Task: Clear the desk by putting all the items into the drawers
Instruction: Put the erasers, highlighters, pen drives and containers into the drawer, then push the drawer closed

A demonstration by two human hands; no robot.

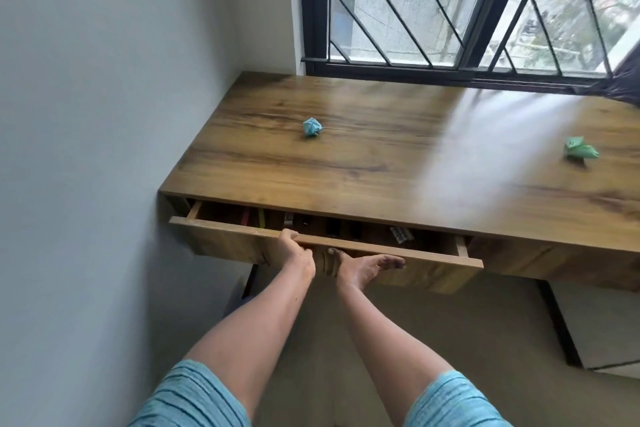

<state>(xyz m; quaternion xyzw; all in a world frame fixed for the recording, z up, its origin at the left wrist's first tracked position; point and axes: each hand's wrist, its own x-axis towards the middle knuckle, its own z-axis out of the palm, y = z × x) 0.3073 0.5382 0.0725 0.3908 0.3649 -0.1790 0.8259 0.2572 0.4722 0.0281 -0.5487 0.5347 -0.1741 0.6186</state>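
Drawer [433, 276] under the desk [346, 177] is seen part open; small items inside are too dark to be named. Its top edge is gripped by the left hand [294, 253], fingers curled over it. The right hand [367, 267] is laid against the drawer front, fingers straight, nothing held. Blue paper ball [311, 127] is seen mid-desk; green paper ball [580, 148] is seen well apart, far right.
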